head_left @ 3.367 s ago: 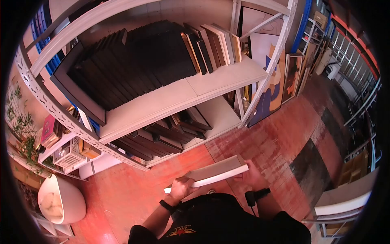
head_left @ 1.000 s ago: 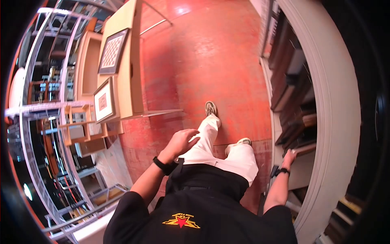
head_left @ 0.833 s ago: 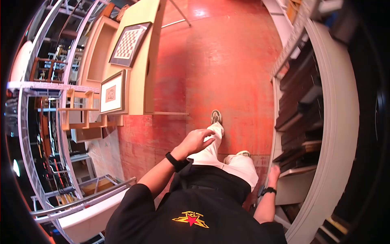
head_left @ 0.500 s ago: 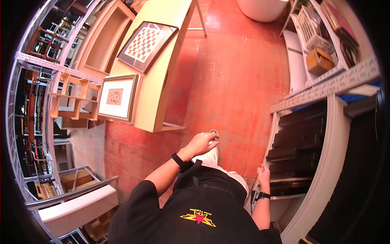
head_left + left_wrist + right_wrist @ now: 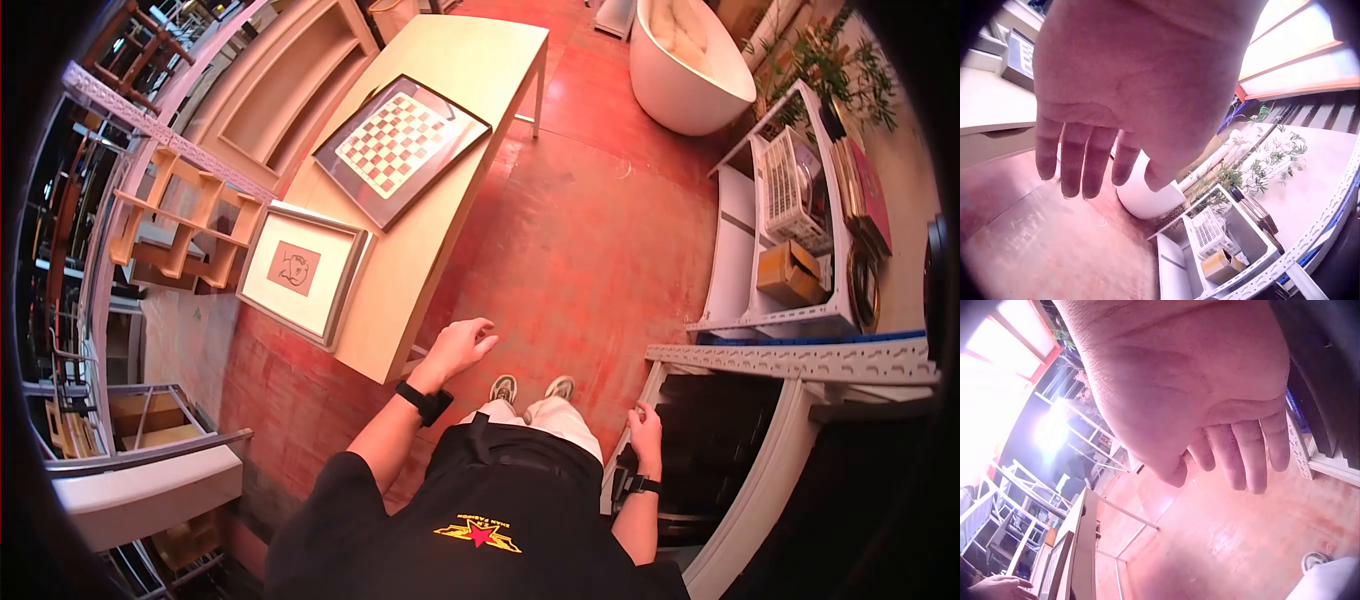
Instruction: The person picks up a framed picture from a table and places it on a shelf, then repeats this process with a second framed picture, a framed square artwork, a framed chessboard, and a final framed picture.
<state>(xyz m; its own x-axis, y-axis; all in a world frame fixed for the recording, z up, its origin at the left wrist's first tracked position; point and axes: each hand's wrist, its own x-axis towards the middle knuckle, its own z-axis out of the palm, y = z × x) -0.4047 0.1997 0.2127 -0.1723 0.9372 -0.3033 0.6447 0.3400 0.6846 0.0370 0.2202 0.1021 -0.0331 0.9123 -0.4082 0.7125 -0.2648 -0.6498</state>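
Observation:
In the head view my left hand point(image 5: 455, 350) hangs over the floor near the close corner of the wooden table point(image 5: 430, 215), fingers loosely bent and holding nothing. My right hand point(image 5: 645, 438) is beside the metal rack point(image 5: 780, 450), with dark items point(image 5: 710, 430) on its shelf, and also holds nothing. On the table lie a framed checkered board point(image 5: 400, 140) and, at its left edge, a framed face drawing point(image 5: 297, 270). The left wrist view shows the palm of my left hand point(image 5: 1129, 81) with fingers apart; in the right wrist view my right hand point(image 5: 1191, 381) looks similar.
A white tub point(image 5: 690, 75) stands at the back. Shelving with a white basket point(image 5: 790, 190) and a cardboard box point(image 5: 792, 272) is at the right, a plant point(image 5: 835, 65) behind it. Wooden cubbies point(image 5: 185, 220) and a white-topped bench point(image 5: 150, 495) are at the left.
Both hands earlier held a white-edged panel before the rack; it is no longer in them. The right hand has drawn back from the rack's lower shelf, and the view has turned toward the table.

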